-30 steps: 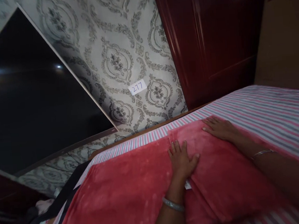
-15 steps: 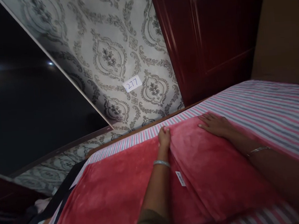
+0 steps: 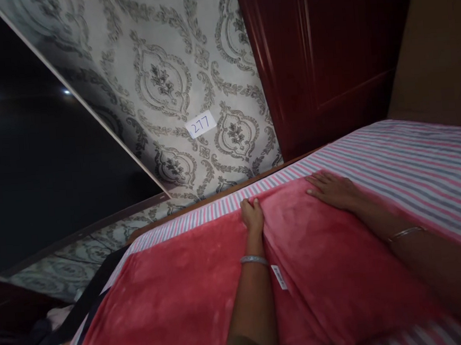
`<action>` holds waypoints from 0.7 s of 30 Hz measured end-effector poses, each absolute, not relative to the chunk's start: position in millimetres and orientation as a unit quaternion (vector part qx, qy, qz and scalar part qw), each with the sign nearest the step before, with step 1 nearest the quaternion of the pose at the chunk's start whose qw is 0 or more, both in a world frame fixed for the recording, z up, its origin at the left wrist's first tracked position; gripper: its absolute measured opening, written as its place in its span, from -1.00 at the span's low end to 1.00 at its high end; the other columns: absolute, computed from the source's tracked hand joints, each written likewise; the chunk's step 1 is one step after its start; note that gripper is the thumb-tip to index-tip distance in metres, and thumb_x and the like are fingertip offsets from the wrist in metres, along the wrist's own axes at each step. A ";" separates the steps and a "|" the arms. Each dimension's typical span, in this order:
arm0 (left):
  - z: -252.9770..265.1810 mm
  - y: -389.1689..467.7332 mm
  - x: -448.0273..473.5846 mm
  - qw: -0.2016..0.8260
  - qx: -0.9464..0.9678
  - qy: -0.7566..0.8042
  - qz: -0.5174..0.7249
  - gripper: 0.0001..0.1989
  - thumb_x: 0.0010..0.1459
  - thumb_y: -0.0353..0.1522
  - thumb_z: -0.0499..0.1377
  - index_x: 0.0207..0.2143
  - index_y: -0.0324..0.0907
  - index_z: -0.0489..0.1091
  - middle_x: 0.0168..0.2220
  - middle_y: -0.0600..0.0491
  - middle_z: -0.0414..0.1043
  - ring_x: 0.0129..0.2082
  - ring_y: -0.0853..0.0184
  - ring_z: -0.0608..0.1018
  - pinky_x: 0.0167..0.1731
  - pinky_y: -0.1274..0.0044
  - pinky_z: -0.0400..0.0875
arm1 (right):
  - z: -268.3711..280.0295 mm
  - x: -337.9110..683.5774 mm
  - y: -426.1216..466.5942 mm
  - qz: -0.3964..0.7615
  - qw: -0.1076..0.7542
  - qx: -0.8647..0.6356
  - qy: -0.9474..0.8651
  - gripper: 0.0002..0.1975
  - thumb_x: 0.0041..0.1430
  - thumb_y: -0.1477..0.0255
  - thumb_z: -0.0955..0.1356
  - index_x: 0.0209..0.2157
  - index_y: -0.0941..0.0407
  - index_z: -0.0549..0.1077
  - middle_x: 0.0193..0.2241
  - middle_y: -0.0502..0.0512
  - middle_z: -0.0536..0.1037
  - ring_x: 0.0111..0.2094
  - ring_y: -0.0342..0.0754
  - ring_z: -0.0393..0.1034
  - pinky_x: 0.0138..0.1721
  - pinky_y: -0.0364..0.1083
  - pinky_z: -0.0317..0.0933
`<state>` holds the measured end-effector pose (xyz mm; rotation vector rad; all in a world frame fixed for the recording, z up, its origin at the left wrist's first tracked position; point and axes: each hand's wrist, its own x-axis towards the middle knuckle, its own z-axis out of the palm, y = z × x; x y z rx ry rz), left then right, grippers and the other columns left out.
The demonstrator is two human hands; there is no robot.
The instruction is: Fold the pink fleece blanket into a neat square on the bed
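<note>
A red plush blanket point(image 3: 176, 288) lies spread over a striped bed sheet point(image 3: 404, 153), its right part folded over into a flap point(image 3: 341, 259). At the far end of the flap's inner edge, my left hand point(image 3: 252, 216) is closed, with its fingers curled round the blanket's edge. My right hand point(image 3: 331, 188) rests flat on the flap's far right corner, fingers stretched out. Between my forearms, a small white label point(image 3: 279, 277) shows beside the flap's edge. The fingertips of my left hand are partly hidden in the fabric.
Behind the bed's wooden edge point(image 3: 231, 185) stands a patterned wall point(image 3: 163, 82) with a paper marked 277 point(image 3: 200, 124). A large dark screen point(image 3: 55, 170) is at left, a dark red door-like panel point(image 3: 324, 43) at right. Dark cloth items point(image 3: 36, 336) lie at lower left.
My left hand has shifted very slightly toward me and stays at the flap's edge. My right hand keeps its place on the blanket. The view has shifted a little.
</note>
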<state>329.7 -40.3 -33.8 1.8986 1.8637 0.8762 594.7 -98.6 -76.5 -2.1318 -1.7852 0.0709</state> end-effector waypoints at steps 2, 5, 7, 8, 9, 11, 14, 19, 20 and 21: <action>-34.3 -40.2 328.2 0.178 0.671 0.653 0.303 -0.82 0.35 -0.31 0.07 -0.09 -0.14 0.40 -0.07 -0.07 0.57 -0.06 0.19 0.60 -0.09 0.46 0.41 | -75.7 593.9 -99.1 0.028 0.166 -0.761 -0.626 -0.28 0.33 -0.01 0.03 0.39 -0.02 0.17 0.40 0.08 0.13 0.42 0.26 -0.11 0.30 0.40 0.04; -35.3 -39.1 329.3 0.185 0.664 0.663 0.293 -0.80 0.33 -0.36 0.07 -0.03 -0.15 0.38 -0.07 -0.12 0.58 -0.05 0.14 0.60 -0.09 0.42 0.42 | -73.7 591.9 -100.8 0.028 0.160 -0.767 -0.620 -0.28 0.33 -0.04 0.02 0.40 -0.07 0.15 0.41 0.05 0.11 0.43 0.23 -0.13 0.32 0.36 0.03; -33.9 -37.0 331.2 0.190 0.661 0.668 0.286 -0.77 0.33 -0.38 0.07 0.00 -0.17 0.37 -0.05 -0.17 0.58 -0.03 0.11 0.60 -0.07 0.38 0.42 | -71.9 590.2 -102.3 0.029 0.160 -0.769 -0.619 -0.29 0.33 -0.04 0.02 0.40 -0.08 0.15 0.41 0.04 0.10 0.44 0.21 -0.15 0.32 0.34 0.02; -31.9 -35.7 331.8 0.195 0.661 0.667 0.283 -0.75 0.33 -0.38 0.07 0.02 -0.18 0.37 -0.04 -0.17 0.58 -0.02 0.10 0.60 -0.05 0.38 0.43 | -70.9 589.4 -103.1 0.031 0.158 -0.768 -0.619 -0.30 0.34 -0.03 0.02 0.40 -0.08 0.14 0.41 0.04 0.10 0.44 0.21 -0.16 0.32 0.34 0.02; -28.9 -34.6 332.1 0.200 0.663 0.664 0.281 -0.73 0.32 -0.37 0.08 0.05 -0.20 0.37 -0.03 -0.18 0.58 -0.01 0.11 0.60 -0.04 0.39 0.43 | -70.0 588.5 -103.7 0.033 0.155 -0.768 -0.620 -0.30 0.34 -0.01 0.02 0.40 -0.07 0.14 0.42 0.05 0.09 0.44 0.21 -0.17 0.32 0.35 0.01; -20.3 -35.9 331.0 0.207 0.667 0.659 0.280 -0.62 0.30 -0.37 0.12 0.15 -0.25 0.32 0.06 -0.21 0.53 0.04 0.14 0.58 0.02 0.41 0.43 | -68.6 587.2 -104.4 0.035 0.154 -0.768 -0.621 -0.31 0.35 0.01 0.02 0.40 -0.05 0.14 0.42 0.06 0.09 0.44 0.21 -0.17 0.32 0.36 -0.01; -4.6 -59.2 325.5 0.188 0.685 0.641 0.292 -0.39 0.26 -0.33 0.18 0.32 -0.29 0.16 0.34 -0.29 0.23 0.30 0.14 0.37 0.23 0.42 0.28 | -68.5 586.4 -103.7 0.032 0.163 -0.767 -0.620 -0.31 0.36 0.03 0.02 0.41 -0.02 0.13 0.42 0.09 0.08 0.43 0.21 -0.16 0.30 0.39 0.00; 4.4 -163.9 302.8 0.134 0.913 0.355 0.148 -0.22 0.24 -0.02 0.18 0.42 0.02 0.05 0.51 0.00 -0.18 0.49 0.02 -0.18 0.43 0.10 -0.20 | -72.2 588.8 -99.2 0.040 0.164 -0.768 -0.618 -0.29 0.36 0.01 0.02 0.42 -0.01 0.11 0.43 0.10 0.05 0.44 0.19 -0.20 0.33 0.37 -0.05; 1.5 -185.0 296.1 0.132 0.935 0.310 0.107 -0.13 0.18 0.05 0.21 0.44 0.04 0.01 0.52 -0.01 -0.28 0.49 -0.05 -0.24 0.41 0.03 -0.25 | -72.9 589.5 -98.6 0.040 0.165 -0.768 -0.617 -0.29 0.36 0.00 0.02 0.42 -0.01 0.11 0.43 0.11 0.05 0.44 0.20 -0.20 0.32 0.37 -0.05; -2.9 -202.8 289.3 0.133 0.946 0.286 0.076 -0.06 0.13 0.11 0.23 0.44 0.03 0.02 0.52 -0.03 -0.34 0.48 -0.12 -0.29 0.39 -0.04 -0.28 | -73.4 590.0 -98.3 0.039 0.168 -0.768 -0.617 -0.29 0.36 0.00 0.02 0.42 -0.01 0.11 0.43 0.12 0.06 0.44 0.21 -0.19 0.32 0.38 -0.04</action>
